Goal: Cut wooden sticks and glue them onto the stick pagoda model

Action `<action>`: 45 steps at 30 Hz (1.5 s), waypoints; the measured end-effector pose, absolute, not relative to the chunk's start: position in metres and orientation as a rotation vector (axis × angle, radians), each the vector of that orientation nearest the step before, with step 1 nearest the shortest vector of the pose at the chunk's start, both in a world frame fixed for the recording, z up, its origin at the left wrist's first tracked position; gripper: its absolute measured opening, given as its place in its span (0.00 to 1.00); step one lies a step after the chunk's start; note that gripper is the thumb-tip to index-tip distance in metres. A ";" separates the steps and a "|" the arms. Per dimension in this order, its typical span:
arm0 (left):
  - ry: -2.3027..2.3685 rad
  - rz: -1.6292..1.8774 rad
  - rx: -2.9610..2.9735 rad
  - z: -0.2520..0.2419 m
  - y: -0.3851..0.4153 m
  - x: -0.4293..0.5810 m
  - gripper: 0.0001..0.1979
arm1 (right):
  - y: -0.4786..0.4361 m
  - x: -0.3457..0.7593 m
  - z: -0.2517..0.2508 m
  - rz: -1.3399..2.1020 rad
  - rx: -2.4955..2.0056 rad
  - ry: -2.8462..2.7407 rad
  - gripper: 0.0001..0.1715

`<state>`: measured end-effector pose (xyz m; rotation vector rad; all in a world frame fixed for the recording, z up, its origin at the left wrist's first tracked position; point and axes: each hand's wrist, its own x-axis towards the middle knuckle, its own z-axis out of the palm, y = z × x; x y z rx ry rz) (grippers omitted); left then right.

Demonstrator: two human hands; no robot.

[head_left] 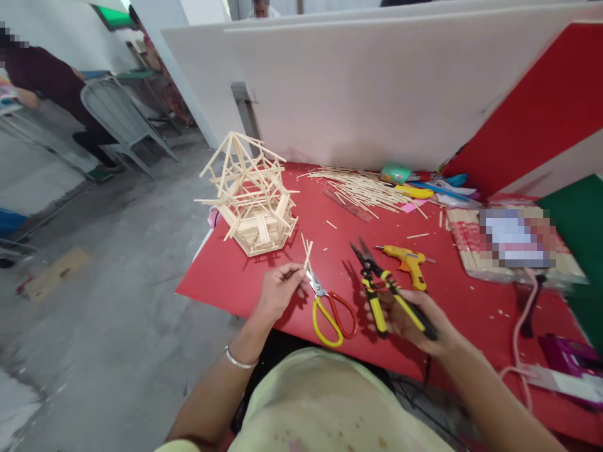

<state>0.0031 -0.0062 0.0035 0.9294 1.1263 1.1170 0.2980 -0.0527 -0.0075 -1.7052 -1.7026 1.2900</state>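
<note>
My left hand (277, 290) pinches a few thin wooden sticks (306, 250) that point upward above the red table (226, 276). My right hand (414, 320) grips yellow-and-black cutting pliers (377, 282) with the jaws open and pointing away from me. Red-and-yellow scissors (330, 307) lie on the table between my hands. A yellow glue gun (407, 260) lies just beyond the pliers. A stick-built model house (249, 198) stands at the table's left corner.
A heap of loose sticks (362, 188) lies at the back by a white board (367, 88). A pack of sticks (513, 251) sits at the right with a pink cable (522, 320). Another person (42, 81) and a grey chair (120, 119) are far left.
</note>
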 end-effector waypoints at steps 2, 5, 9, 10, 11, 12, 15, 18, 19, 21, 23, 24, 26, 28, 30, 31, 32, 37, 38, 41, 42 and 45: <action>1.113 1.091 0.979 0.007 -0.005 0.006 0.11 | -0.064 0.293 -0.001 1.451 -1.571 -1.580 0.35; 1.126 1.059 1.039 0.014 -0.002 0.013 0.11 | -0.077 0.276 0.006 1.587 -1.314 -1.463 0.26; 1.133 1.045 1.071 0.022 0.000 0.022 0.12 | -0.071 0.263 0.009 1.180 -1.412 -1.735 0.32; 1.121 1.043 1.079 0.023 0.000 0.023 0.11 | -0.066 0.262 0.009 1.012 -1.492 -1.837 0.36; 1.107 1.042 1.086 0.023 0.000 0.024 0.11 | -0.061 0.261 0.009 0.864 -1.561 -1.933 0.39; 1.093 1.044 1.091 0.023 0.000 0.026 0.11 | -0.057 0.261 0.009 0.747 -1.612 -2.012 0.41; 1.067 1.024 1.123 0.024 -0.001 0.027 0.10 | -0.047 0.259 0.012 0.591 -1.662 -2.172 0.42; 1.073 1.013 1.165 0.024 -0.002 0.026 0.09 | -0.042 0.256 0.016 0.526 -1.649 -2.253 0.42; 1.080 1.015 1.172 0.025 -0.002 0.025 0.09 | -0.041 0.256 0.017 0.496 -1.650 -2.272 0.42; 1.097 1.014 1.180 0.026 -0.002 0.024 0.09 | -0.040 0.254 0.019 0.434 -1.654 -2.295 0.42; 1.111 1.009 1.183 0.026 -0.002 0.023 0.08 | -0.039 0.253 0.019 0.379 -1.660 -2.297 0.43; 1.114 1.007 1.178 0.026 -0.002 0.023 0.08 | -0.039 0.253 0.018 0.360 -1.659 -2.295 0.43; 1.111 1.006 1.160 0.025 -0.002 0.022 0.09 | -0.039 0.253 0.017 0.340 -1.658 -2.295 0.42; 1.083 1.003 1.147 0.022 -0.001 0.021 0.09 | -0.040 0.253 0.014 0.340 -1.650 -2.300 0.40; 1.039 1.000 1.148 0.018 0.000 0.019 0.08 | -0.042 0.253 0.010 0.357 -1.624 -2.299 0.37; 1.013 1.000 1.151 0.016 -0.001 0.019 0.08 | -0.042 0.253 0.007 0.368 -1.603 -2.295 0.37; 0.989 0.998 1.149 0.014 -0.001 0.019 0.08 | -0.043 0.253 0.004 0.377 -1.581 -2.286 0.37; 0.920 1.052 1.016 0.009 -0.009 0.029 0.12 | -0.045 0.249 -0.006 0.463 -1.498 -2.184 0.34; 0.911 1.081 0.977 0.008 -0.012 0.032 0.13 | -0.046 0.248 -0.007 0.497 -1.477 -2.162 0.33; 0.875 1.162 0.841 0.008 -0.017 0.044 0.15 | -0.047 0.245 -0.008 0.567 -1.437 -2.106 0.33; 0.869 1.177 0.793 0.008 -0.018 0.048 0.16 | -0.047 0.244 -0.008 0.570 -1.438 -2.098 0.33; 0.865 1.178 0.690 0.006 -0.020 0.054 0.17 | -0.047 0.246 -0.010 0.519 -1.478 -2.097 0.36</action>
